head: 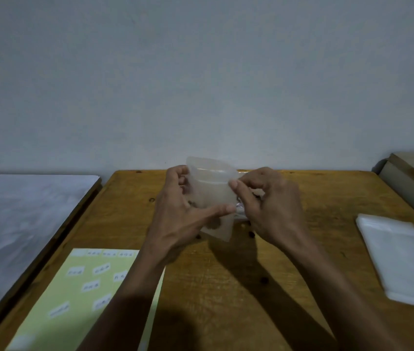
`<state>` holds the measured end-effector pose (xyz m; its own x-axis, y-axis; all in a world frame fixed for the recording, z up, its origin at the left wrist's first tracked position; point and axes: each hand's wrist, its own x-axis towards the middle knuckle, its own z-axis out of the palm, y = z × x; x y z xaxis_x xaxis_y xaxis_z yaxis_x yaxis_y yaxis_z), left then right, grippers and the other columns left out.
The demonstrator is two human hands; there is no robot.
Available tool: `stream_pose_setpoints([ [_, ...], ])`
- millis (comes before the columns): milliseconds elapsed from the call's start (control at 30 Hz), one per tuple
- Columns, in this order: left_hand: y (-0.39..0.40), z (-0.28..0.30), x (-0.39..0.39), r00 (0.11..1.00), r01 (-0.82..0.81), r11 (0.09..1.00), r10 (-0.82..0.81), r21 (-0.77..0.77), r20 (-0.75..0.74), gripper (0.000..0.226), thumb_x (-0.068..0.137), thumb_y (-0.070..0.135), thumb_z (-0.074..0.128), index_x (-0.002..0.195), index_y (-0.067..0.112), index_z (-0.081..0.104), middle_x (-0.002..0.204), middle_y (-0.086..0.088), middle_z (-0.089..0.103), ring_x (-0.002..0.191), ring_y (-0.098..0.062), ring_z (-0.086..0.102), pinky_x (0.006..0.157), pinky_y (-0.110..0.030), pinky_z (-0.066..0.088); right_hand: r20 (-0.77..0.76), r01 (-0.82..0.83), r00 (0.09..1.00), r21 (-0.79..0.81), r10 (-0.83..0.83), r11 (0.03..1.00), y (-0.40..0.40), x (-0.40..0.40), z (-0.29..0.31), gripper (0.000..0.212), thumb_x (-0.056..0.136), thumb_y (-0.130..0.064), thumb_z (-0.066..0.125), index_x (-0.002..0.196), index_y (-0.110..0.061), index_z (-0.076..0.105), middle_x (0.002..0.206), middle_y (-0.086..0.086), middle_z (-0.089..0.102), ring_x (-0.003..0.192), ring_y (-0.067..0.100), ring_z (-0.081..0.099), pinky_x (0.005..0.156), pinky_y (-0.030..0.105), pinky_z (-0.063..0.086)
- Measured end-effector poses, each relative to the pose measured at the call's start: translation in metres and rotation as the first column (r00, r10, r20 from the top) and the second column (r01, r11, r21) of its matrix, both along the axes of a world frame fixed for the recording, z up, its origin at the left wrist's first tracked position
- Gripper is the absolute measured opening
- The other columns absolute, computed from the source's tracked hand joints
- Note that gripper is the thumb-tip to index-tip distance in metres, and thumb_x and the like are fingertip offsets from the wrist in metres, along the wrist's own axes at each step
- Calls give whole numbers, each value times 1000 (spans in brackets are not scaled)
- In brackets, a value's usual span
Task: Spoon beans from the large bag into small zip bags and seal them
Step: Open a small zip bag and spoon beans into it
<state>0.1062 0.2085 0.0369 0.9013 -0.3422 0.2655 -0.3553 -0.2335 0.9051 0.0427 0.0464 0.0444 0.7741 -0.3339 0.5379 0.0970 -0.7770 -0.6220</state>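
A wooden table point(289, 262) fills the lower view, butted against a pale wall point(201, 72). To its left lies a surface covered in a white sheet point(18, 219). On the table's near left sits a pale yellow sheet point(79, 295) dotted with small white labels, and on the right rests a flat stack of empty clear zip bags point(400, 259). Above the table's middle, held off the wood, is a small translucent zip bag point(213, 196), its mouth open at the top and a few dark beans showing through its lower part. The left hand point(183, 211) grips its left edge; the right hand point(261, 198) pinches its right edge near the top.
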Motion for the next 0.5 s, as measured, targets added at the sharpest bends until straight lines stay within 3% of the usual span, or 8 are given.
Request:
stream_pose_setpoints([
  [33, 4, 1, 0, 999, 28, 996, -32, -83, -44, 88, 53, 51, 84, 127, 23, 45, 124, 8, 54, 108, -12, 61, 70, -14, 57, 19, 24, 1000, -24, -23, 999, -1, -1, 0, 33, 91, -45, 58, 93, -20, 79, 94, -3, 71, 86, 14, 63, 70, 42, 56],
  [100, 13, 2, 1, 990, 41, 970, -73, -239, -125, 59, 70, 40, 76, 119, 14, 57, 118, 1, 64, 106, -14, 68, 76, -24, 60, 41, 15, 999, -9, -15, 1000, -4, -4, 2, 28, 92, -39, 61, 95, -17, 78, 94, -2, 70, 80, 11, 62, 65, 27, 52],
  [200, 26, 3, 3, 979, 58, 946, -116, -320, -167, 33, 78, 32, 70, 102, 9, 66, 98, 2, 74, 97, -14, 71, 80, -32, 62, 14, -11, 1000, 51, 10, 999, -3, -13, 5, 19, 93, -34, 65, 92, -20, 78, 90, -8, 69, 77, 1, 61, 62, 10, 44],
  [267, 31, 2, -1, 975, 88, 942, -148, -325, -164, 23, 79, 29, 70, 96, 13, 68, 97, 2, 74, 95, -15, 71, 82, -34, 62, -5, -107, 994, 248, 112, 963, 1, -19, 5, 18, 92, -33, 68, 88, -17, 75, 83, -1, 72, 76, 2, 64, 64, 19, 51],
  [333, 34, 2, -9, 970, 101, 932, -170, -348, -174, 21, 80, 29, 70, 94, 13, 70, 98, -2, 74, 95, -17, 71, 80, -35, 62, -17, -226, 960, 541, 280, 810, 9, -26, 7, 25, 83, -33, 76, 92, -10, 73, 86, 8, 73, 82, 9, 68, 68, 32, 57],
  [367, 36, 2, -13, 967, 113, 930, -183, -349, -176, 24, 80, 29, 70, 96, 12, 70, 99, -3, 75, 96, -18, 71, 80, -35, 62, -31, -253, 936, 630, 350, 734, 14, -30, 8, 30, 77, -33, 79, 96, -12, 74, 89, 3, 75, 85, 9, 70, 67, 31, 59],
  [433, 38, 2, -23, 956, 153, 926, -228, -346, -185, 28, 80, 29, 69, 101, 11, 69, 101, -5, 75, 99, -20, 72, 81, -36, 62, -34, -279, 909, 691, 415, 667, 23, -35, 6, 33, 72, -32, 79, 100, -15, 76, 95, -4, 78, 89, 9, 73, 71, 30, 60],
  [500, 41, 3, -33, 937, 176, 916, -268, -362, -223, 30, 78, 29, 69, 102, 11, 71, 100, -6, 76, 98, -23, 73, 79, -37, 62, -21, -267, 920, 699, 392, 664, 30, -40, 3, 26, 74, -30, 78, 96, -16, 77, 95, -1, 78, 90, 15, 74, 78, 38, 61],
])
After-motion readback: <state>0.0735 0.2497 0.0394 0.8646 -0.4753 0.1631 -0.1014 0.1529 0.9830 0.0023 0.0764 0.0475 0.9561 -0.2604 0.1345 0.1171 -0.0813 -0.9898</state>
